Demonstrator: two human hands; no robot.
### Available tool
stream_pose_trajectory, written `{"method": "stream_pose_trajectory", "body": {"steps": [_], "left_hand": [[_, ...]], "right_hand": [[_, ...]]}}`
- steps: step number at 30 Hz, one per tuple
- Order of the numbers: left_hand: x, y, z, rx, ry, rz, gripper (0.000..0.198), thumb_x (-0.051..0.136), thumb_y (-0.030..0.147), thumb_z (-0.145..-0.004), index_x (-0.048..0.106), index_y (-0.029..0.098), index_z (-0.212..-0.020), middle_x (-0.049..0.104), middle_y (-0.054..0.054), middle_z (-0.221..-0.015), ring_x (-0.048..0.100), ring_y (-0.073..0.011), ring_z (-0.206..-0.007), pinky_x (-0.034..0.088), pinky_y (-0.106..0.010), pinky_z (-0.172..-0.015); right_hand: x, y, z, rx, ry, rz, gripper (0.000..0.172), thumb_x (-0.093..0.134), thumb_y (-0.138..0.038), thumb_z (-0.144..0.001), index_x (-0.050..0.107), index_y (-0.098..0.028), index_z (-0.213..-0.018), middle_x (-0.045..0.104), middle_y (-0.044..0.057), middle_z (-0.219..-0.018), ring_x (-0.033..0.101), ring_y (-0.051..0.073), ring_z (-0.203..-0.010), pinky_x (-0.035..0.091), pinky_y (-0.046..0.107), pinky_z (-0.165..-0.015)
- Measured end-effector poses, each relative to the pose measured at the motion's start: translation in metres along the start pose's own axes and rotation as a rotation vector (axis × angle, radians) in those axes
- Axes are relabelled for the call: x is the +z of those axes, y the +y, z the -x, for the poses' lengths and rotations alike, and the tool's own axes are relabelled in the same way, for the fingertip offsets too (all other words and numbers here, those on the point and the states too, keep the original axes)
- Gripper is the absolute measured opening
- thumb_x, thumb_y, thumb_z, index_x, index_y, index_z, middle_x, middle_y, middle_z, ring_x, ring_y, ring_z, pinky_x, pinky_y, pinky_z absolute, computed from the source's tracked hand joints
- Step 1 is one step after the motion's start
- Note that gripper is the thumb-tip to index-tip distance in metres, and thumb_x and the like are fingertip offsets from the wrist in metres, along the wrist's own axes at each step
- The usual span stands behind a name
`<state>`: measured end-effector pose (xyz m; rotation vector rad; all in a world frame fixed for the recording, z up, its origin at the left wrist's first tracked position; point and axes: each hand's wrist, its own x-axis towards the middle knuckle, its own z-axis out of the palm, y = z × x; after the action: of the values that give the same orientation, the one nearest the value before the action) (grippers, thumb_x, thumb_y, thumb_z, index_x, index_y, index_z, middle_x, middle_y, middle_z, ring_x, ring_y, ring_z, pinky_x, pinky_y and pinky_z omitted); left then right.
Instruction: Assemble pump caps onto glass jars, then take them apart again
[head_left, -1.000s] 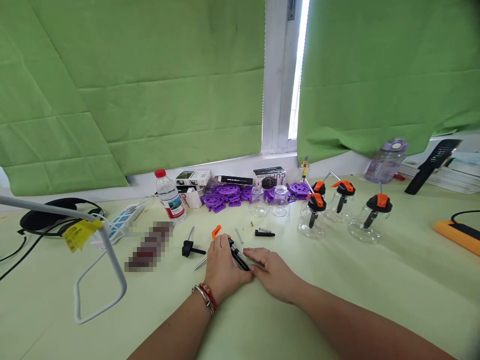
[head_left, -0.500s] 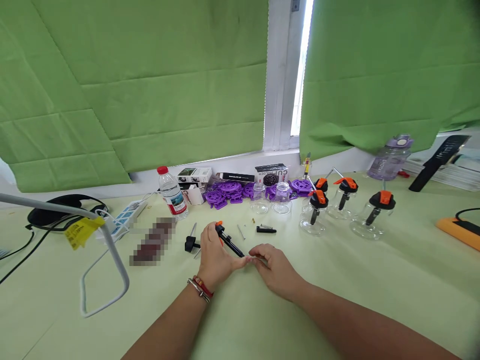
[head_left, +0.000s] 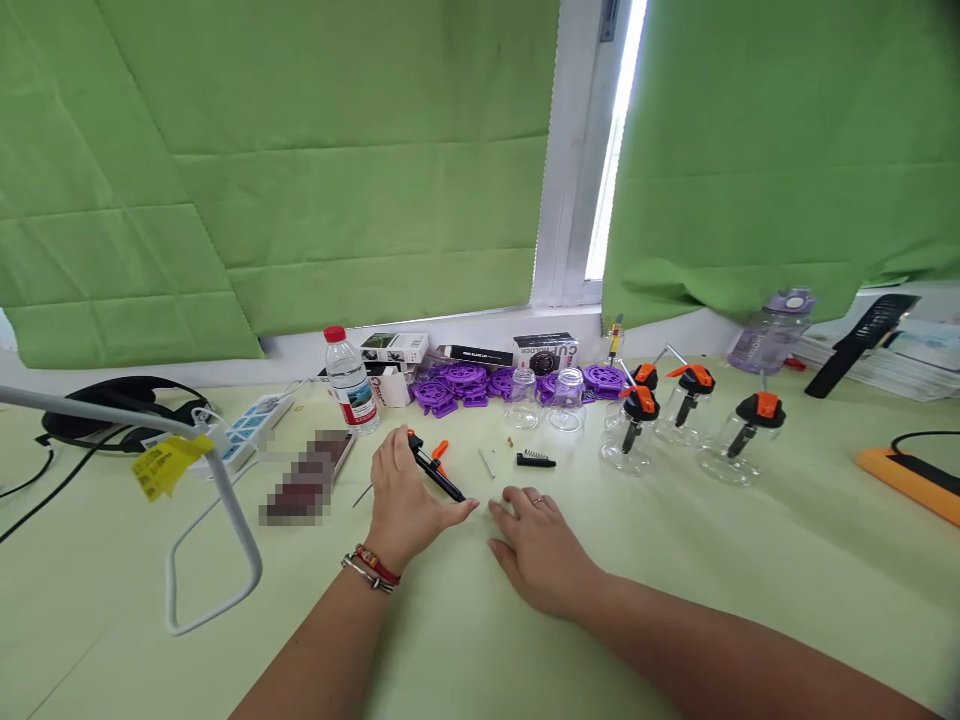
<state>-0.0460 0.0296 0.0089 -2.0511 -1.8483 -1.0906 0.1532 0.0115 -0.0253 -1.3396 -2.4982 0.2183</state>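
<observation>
Left hand [head_left: 407,508] grasps the black tube [head_left: 439,474], its axis ten-to-four; it lies at ten o'clock from the right hand [head_left: 541,556] (loose, apparently empty).

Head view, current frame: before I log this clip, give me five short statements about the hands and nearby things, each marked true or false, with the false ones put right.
1. The left hand holds a long black part. True.
2. The right hand touches that same part. False: the right hand is apart from it, with its fingers spread.
3. The red-capped bottle stands upright. True.
4. The bracelets are on the right wrist. False: they are on the left wrist.
5. A small black piece with a spring lies beyond the right hand. True.
</observation>
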Motion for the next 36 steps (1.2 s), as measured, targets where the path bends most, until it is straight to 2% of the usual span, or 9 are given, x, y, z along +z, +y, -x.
{"method": "stream_pose_trajectory", "body": {"steps": [5, 9, 13, 16, 19, 21, 23, 29, 36], "left_hand": [[-0.006, 0.011, 0.003, 0.032, -0.04, 0.021, 0.107, 0.074, 0.058, -0.046, 0.029, 0.018, -0.135, 0.034, -0.015, -0.127, 0.035, -0.0347, -0.118, 0.031, -0.05, -0.099], [-0.005, 0.013, 0.004, 0.059, -0.063, 0.01, 0.086, 0.076, 0.055, -0.043, 0.05, 0.023, -0.119, 0.032, -0.013, -0.126, 0.036, -0.0348, -0.116, 0.032, -0.05, -0.098], [-0.003, 0.011, 0.004, 0.058, -0.077, 0.002, 0.077, 0.077, 0.054, -0.042, 0.057, 0.023, -0.11, 0.031, -0.012, -0.126, 0.034, -0.0356, -0.117, 0.032, -0.049, -0.098], [-0.001, 0.013, 0.006, 0.043, -0.086, -0.004, 0.076, 0.076, 0.057, -0.041, 0.058, 0.021, -0.106, 0.03, -0.013, -0.126, 0.033, -0.037, -0.118, 0.031, -0.05, -0.099], [0.003, 0.024, 0.01, 0.051, -0.093, -0.011, 0.07, 0.076, 0.053, -0.041, 0.058, 0.019, -0.099, 0.031, -0.015, -0.124, 0.034, -0.0376, -0.116, 0.032, -0.05, -0.097], [0.007, 0.032, 0.015, 0.076, -0.098, -0.014, 0.06, 0.076, 0.044, -0.044, 0.058, 0.018, -0.096, 0.032, -0.015, -0.123, 0.036, -0.0367, -0.114, 0.033, -0.049, -0.097], [0.011, 0.038, 0.019, 0.094, -0.124, -0.018, 0.055, 0.075, 0.039, -0.048, 0.057, 0.018, -0.095, 0.032, -0.015, -0.124, 0.036, -0.0364, -0.113, 0.035, -0.05, -0.096], [0.02, 0.032, 0.023, 0.095, -0.254, -0.048, 0.022, 0.054, 0.031, -0.081, 0.058, 0.024, -0.102, 0.034, -0.011, -0.128, 0.043, -0.0289, -0.112, 0.043, -0.043, -0.09], [0.019, 0.035, 0.02, -0.02, -0.396, -0.225, 0.028, 0.045, 0.034, -0.085, 0.061, 0.025, -0.107, 0.045, -0.014, -0.125, 0.055, -0.0289, -0.098, 0.047, -0.042, -0.077]], "right_hand": [[0.007, 0.017, -0.03, 0.117, 0.056, 0.117, 0.052, 0.027, -0.047, -0.092, 0.05, -0.017, -0.127, 0.011, 0.012, -0.152, 0.004, 0.033, -0.138, 0.008, 0.048, -0.107], [0.012, 0.026, -0.056, 0.147, 0.061, 0.136, 0.054, 0.023, -0.05, -0.092, 0.05, -0.019, -0.127, 0.006, 0.007, -0.154, -0.006, 0.029, -0.139, 0.002, 0.049, -0.108], [0.009, 0.025, -0.062, 0.168, 0.083, 0.116, 0.054, 0.026, -0.049, -0.091, 0.048, -0.018, -0.13, 0.011, 0.009, -0.153, 0.0, 0.031, -0.139, 0.004, 0.051, -0.107], [-0.003, 0.016, -0.052, 0.083, 0.188, -0.018, 0.045, 0.029, -0.041, -0.092, 0.051, -0.02, -0.126, 0.031, 0.011, -0.146, 0.02, 0.031, -0.134, 0.012, 0.049, -0.106], [-0.012, 0.003, -0.037, 0.007, 0.134, -0.369, 0.04, 0.03, -0.039, -0.092, 0.063, -0.019, -0.102, 0.063, 0.009, -0.102, 0.052, 0.023, -0.098, 0.037, 0.036, -0.088], [-0.013, -0.003, -0.028, 0.067, -0.016, -0.639, 0.038, 0.033, -0.04, -0.09, 0.062, -0.017, -0.078, 0.057, 0.002, -0.068, 0.049, 0.015, -0.065, 0.039, 0.026, -0.062], [-0.011, -0.003, -0.022, 0.166, -0.113, -0.834, 0.034, 0.04, -0.039, -0.087, 0.052, -0.017, -0.064, 0.041, -0.004, -0.054, 0.035, 0.01, -0.05, 0.029, 0.022, -0.048], [-0.016, 0.027, -0.01, 0.287, -0.163, -0.821, 0.023, 0.047, -0.032, -0.08, 0.052, -0.018, -0.063, 0.043, -0.004, -0.054, 0.031, 0.009, -0.049, 0.026, 0.022, -0.048], [-0.026, 0.07, -0.008, 0.242, -0.029, -0.583, 0.028, 0.046, -0.037, -0.081, 0.063, -0.019, -0.068, 0.055, 0.0, -0.063, 0.045, 0.014, -0.057, 0.034, 0.024, -0.056]]}}
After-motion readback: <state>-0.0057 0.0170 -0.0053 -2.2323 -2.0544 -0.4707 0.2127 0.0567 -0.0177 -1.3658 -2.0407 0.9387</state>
